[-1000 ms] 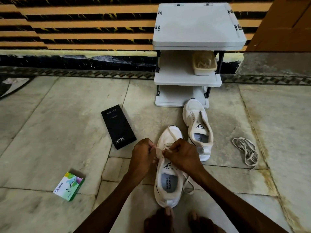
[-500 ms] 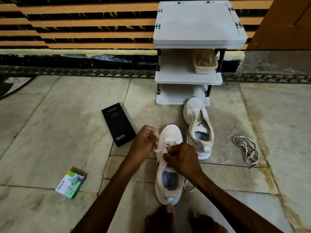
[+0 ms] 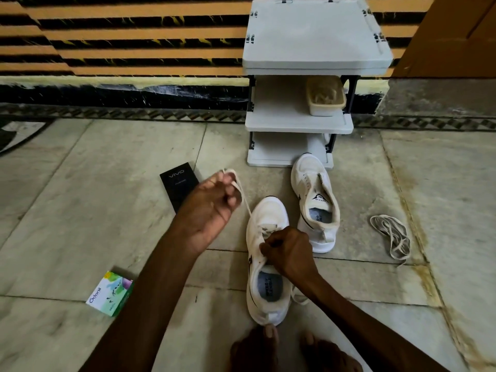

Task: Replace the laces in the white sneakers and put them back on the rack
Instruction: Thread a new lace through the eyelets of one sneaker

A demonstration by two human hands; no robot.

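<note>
- The left hand (image 3: 212,208) is raised above the floor, fingers curled round a lace (image 3: 243,196); the lace runs taut from it down to the eyelets of the near sneaker (image 3: 269,210).
- The right hand (image 3: 288,251) is closed tight on the near sneaker at its eyelets (whether lace is pinched there too, I cannot tell).
- The near sneaker stands on the floor, toe toward the rack (image 3: 316,36); a bare foot (image 3: 257,350) touches its heel.
- The far sneaker (image 3: 314,200) sits just beyond and to the right; its toe is at the rack's base.
- A loose lace (image 3: 391,234) lies heaped, well to the right.
- A tub (image 3: 326,100) sits on the rack's middle shelf.
- A black box (image 3: 178,183) lies partly behind the left hand; a green box (image 3: 111,294) lies nearer, to the left.
</note>
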